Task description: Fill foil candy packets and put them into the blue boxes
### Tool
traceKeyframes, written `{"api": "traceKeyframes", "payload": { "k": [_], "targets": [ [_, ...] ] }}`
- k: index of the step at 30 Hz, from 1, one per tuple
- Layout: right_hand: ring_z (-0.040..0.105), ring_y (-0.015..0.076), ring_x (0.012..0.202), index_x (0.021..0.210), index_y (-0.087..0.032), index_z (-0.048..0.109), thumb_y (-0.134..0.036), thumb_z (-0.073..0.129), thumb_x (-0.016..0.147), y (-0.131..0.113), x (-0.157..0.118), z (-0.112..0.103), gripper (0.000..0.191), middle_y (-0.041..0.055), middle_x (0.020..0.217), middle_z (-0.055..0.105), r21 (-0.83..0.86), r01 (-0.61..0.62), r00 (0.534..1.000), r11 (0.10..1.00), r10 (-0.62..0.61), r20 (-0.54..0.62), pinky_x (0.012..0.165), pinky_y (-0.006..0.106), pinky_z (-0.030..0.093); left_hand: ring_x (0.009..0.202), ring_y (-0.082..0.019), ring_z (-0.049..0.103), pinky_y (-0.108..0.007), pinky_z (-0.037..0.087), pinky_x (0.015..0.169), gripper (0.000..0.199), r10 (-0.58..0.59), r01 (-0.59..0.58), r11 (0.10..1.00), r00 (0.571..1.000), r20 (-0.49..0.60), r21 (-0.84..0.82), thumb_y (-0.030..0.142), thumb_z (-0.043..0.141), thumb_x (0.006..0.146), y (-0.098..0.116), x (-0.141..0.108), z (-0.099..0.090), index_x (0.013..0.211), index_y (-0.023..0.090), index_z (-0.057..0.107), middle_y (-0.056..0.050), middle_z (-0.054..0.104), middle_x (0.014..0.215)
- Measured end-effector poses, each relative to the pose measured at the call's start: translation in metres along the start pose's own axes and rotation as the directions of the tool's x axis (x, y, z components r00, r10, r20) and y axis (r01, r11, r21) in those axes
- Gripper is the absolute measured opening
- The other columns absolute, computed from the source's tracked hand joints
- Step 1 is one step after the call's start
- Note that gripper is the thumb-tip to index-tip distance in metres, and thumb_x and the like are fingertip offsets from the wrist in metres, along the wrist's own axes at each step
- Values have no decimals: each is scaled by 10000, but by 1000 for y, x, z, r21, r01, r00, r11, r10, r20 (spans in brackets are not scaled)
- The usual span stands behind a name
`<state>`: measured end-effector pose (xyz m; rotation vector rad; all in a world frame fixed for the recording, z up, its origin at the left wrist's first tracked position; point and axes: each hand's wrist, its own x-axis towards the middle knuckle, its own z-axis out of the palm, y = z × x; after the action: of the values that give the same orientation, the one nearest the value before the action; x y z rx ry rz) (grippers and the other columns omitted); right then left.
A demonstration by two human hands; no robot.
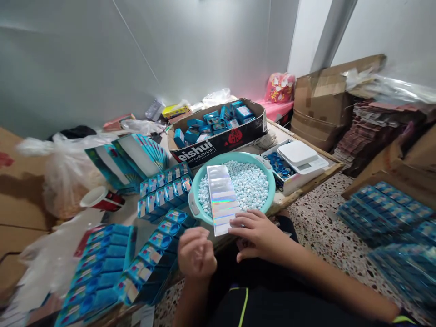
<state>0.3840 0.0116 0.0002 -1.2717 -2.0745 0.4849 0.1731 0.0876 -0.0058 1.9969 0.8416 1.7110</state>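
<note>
My left hand (196, 254) is raised just in front of the basin, its fingers curled in. Whether something small sits in them I cannot make out. My right hand (255, 236) has its fingers stretched out, their tips at the lower right end of a shiny silver sticker sheet (223, 197). This sheet lies across a turquoise basin (272, 184), overhanging its near rim. Small pale blue and white pellets (252, 184) fill the basin. Left of my left hand runs a row of small blue boxes (150, 254).
More blue boxes (102, 263) and leaning printed cards (139, 156) occupy the left side. Behind the basin is a carton (221, 143) of blue boxes. A white scale (303, 156) stands right, a paper cup (102, 199) left. Wrapped blue packs (384, 209) lie by the terrazzo floor.
</note>
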Motion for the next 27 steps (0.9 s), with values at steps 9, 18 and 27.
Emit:
{"api": "traceKeyframes", "payload": {
  "k": [9, 18, 27],
  "targets": [
    [640, 237, 1129, 1118, -224, 696, -116, 574, 955, 11, -8, 7, 231, 78, 1107, 734, -137, 169, 965, 976, -192, -177, 999, 445, 537, 1297, -286, 588, -564, 369, 1162, 366, 156, -359, 929, 592, 791, 85, 97, 545, 891, -5, 105, 55, 1046, 341, 770, -16, 744, 1220],
    [667, 200, 973, 1044, -184, 668, -56, 483, 964, 13, -24, 1, 238, 81, 1010, 716, -77, 178, 885, 981, -194, -423, 861, 362, 595, 1189, -258, 663, -576, 392, 1175, 236, 32, -373, 920, 384, 923, 123, 229, 543, 982, -17, 102, 60, 1096, 260, 748, -38, 770, 1152],
    [638, 301, 1082, 1211, -197, 661, -314, 677, 947, -1, -11, 13, 289, 141, 1225, 679, -151, -73, 933, 986, 14, -358, 898, 498, 544, 1203, -257, 677, -458, 578, 1031, 283, 290, -367, 925, 522, 802, -95, 129, 596, 898, -43, 93, 50, 1128, 216, 736, -87, 766, 1158]
  ]
}}
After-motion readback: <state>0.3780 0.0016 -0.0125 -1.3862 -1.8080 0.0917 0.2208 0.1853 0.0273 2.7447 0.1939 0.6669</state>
